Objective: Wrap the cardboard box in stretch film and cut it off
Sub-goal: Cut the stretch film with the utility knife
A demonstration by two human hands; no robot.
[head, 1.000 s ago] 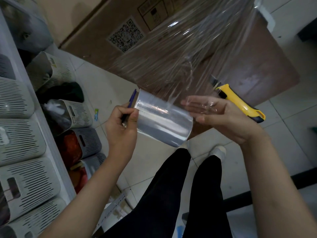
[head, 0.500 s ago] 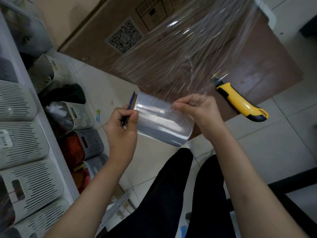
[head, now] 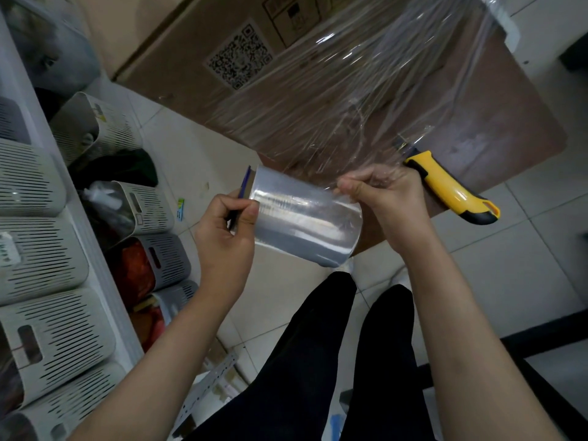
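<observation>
Gripping roll (head: 307,219) in left hand (head: 222,226), pinching film (head: 366,100) in right hand (head: 383,194); hold taut before reaching knife (head: 451,189) at two o'clock.

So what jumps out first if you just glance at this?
The shiny roll of stretch film at centre, gripped at one end by the left hand. The right hand pinches the clear film sheet, which stretches up over the big cardboard box. A yellow utility knife lies on the box just right of that hand.
</observation>
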